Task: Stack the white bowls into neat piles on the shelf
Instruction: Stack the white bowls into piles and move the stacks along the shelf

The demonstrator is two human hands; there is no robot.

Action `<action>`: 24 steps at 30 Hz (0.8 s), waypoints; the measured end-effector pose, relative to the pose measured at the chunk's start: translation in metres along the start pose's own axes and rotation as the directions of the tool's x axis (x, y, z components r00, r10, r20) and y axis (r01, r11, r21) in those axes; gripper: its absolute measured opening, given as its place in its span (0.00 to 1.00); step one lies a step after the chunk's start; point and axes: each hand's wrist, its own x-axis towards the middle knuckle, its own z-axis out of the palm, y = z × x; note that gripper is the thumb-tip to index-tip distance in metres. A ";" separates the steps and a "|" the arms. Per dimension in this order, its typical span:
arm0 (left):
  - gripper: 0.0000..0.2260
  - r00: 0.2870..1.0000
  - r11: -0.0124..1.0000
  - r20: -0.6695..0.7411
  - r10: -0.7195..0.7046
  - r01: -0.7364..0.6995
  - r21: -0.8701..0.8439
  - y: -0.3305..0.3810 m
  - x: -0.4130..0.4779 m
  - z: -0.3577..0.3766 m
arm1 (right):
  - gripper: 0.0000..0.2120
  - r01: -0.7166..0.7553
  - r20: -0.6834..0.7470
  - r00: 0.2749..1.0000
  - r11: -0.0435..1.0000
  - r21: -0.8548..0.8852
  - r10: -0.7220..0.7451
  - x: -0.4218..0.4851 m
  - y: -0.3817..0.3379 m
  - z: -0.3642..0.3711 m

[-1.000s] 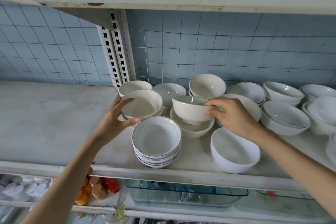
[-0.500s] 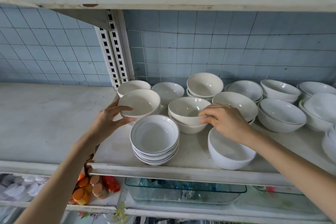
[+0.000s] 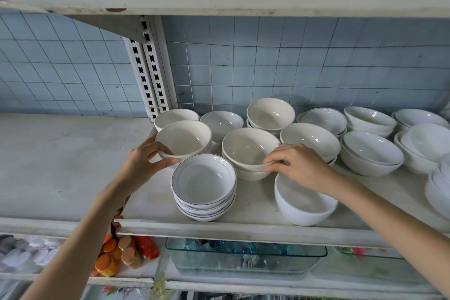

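Note:
Many white bowls crowd the white shelf (image 3: 243, 212). My left hand (image 3: 143, 162) grips the near rim of a cream bowl (image 3: 183, 137) that tops a short stack at the left. My right hand (image 3: 298, 165) pinches the right rim of another cream bowl (image 3: 248, 147), which is nested in a bowl below it. In front of them stands a pile of several dark-rimmed shallow bowls (image 3: 203, 180). A deep white bowl (image 3: 302, 204) sits under my right wrist near the shelf's front edge.
More bowls, single and stacked (image 3: 270, 111), (image 3: 371, 151), fill the shelf to the right and back against the blue tiled wall (image 3: 267, 61). A slotted upright (image 3: 148, 68) stands at the back left. Below are a glass dish (image 3: 243, 258) and orange-lidded jars (image 3: 109, 258).
My right hand has lowered the cream bowl from the air into the bowl beneath it and still holds its rim. My left hand has stayed on the left bowl.

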 end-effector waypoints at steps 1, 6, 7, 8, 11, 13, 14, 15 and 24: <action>0.06 1.000 1.000 -0.003 -0.006 0.006 -0.011 0.001 0.000 0.000 | 0.02 0.002 0.004 1.000 1.000 0.005 -0.002 0.000 0.000 0.000; 0.08 0.998 0.997 -0.010 -0.063 0.062 -0.047 0.000 -0.001 0.001 | 0.03 -0.013 0.018 1.000 0.999 0.032 0.013 0.000 0.003 0.001; 0.09 0.997 0.993 -0.016 -0.082 0.080 -0.085 0.000 -0.001 0.002 | 0.03 -0.018 0.020 1.000 0.999 0.046 0.017 0.000 0.003 0.000; 0.12 0.995 0.987 -0.024 -0.098 0.094 -0.131 -0.001 -0.001 0.002 | 0.03 -0.021 0.022 1.000 0.998 0.062 0.020 0.000 0.003 0.000; 0.16 0.992 0.972 -0.062 -0.113 0.098 -0.215 -0.003 -0.001 0.005 | 0.04 -0.045 0.030 0.999 0.990 0.131 0.042 0.000 -0.001 -0.003; 0.15 0.990 0.968 -0.079 -0.117 0.096 -0.233 -0.004 -0.001 0.008 | 0.06 -0.066 0.015 0.998 0.976 0.207 0.064 0.001 -0.004 -0.006; 0.16 0.990 0.967 -0.084 -0.113 0.090 -0.239 -0.005 -0.001 0.009 | 0.07 -0.064 -0.004 0.998 0.969 0.240 0.067 0.001 -0.007 -0.008; 0.16 0.990 0.967 -0.089 -0.107 0.082 -0.242 -0.004 -0.002 0.009 | 0.10 -0.057 -0.025 0.998 0.962 0.268 0.066 0.002 -0.009 -0.009; 0.12 0.986 0.958 -0.132 -0.097 0.057 -0.280 0.008 -0.002 0.009 | 0.06 -0.101 -0.005 0.994 0.928 0.359 0.111 0.013 -0.013 -0.007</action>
